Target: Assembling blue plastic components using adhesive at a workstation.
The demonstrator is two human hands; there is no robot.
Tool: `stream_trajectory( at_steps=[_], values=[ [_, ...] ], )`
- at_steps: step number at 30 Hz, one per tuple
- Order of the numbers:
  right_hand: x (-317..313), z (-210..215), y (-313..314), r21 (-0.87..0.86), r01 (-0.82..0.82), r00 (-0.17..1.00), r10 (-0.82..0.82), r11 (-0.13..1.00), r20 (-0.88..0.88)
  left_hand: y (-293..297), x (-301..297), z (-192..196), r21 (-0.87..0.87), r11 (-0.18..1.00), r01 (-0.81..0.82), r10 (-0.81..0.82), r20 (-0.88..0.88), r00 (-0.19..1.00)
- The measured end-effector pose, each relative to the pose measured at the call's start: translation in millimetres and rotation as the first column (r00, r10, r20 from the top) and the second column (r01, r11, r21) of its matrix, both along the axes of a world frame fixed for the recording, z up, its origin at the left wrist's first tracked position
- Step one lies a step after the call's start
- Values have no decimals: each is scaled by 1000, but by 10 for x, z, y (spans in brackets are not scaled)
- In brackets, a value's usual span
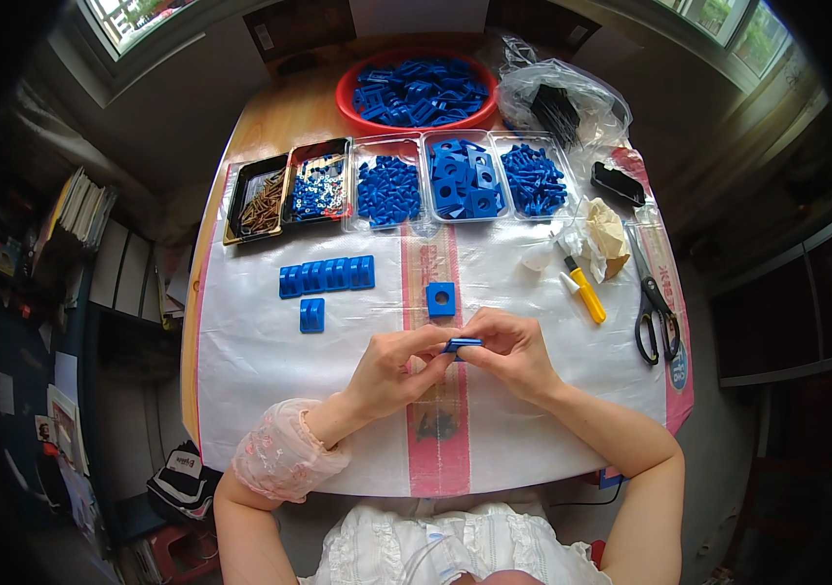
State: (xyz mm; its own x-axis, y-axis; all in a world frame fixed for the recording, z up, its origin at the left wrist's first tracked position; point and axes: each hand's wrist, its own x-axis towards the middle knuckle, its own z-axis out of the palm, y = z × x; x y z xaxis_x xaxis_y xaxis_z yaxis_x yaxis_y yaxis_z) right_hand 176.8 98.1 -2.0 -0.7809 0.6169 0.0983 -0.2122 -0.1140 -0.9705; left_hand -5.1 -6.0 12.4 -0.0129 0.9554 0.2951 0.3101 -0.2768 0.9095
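Between my two hands, above the middle of the table, is a small blue plastic part (463, 344), seen nearly edge-on. My left hand (399, 363) pinches its left end with thumb and fingers. My right hand (510, 353) grips the other end the same way; the fingers hide much of the part. Just beyond my fingertips lies a blue square plate with a round hole (441, 299). To the left, a row of blue ridged plastic pieces (327, 276) lies on the sheet, with a shorter blue ridged piece (311, 316) in front of it.
Across the back stand a tray of brass-coloured screws (262, 203), a tray of small nuts (318, 185) and several clear boxes of blue parts (388, 192). Behind them is a red basin (345, 96). At right lie a yellow-handled tool (586, 295), scissors (652, 310) and crumpled paper (603, 237).
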Motion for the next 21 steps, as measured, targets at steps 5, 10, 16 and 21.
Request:
stream_trajectory(
  at_steps=[5,10,16,21],
  values=[
    [3,-7,-3,-13,3,1000,-3,1000,-8,1,-4,-29,-76,997,32,-26,77,997],
    [-6,-16,1,-4,14,999,-14,1000,-38,8,-14,-2,-93,995,40,-35,55,998],
    [-10,-23,4,85,59,998,-60,995,8,27,-2,25,-39,999,27,-25,37,999],
    [-10,-23,-4,85,77,997,-78,993,17,37,-25,2,23,999,25,-23,-77,997]
  ],
)
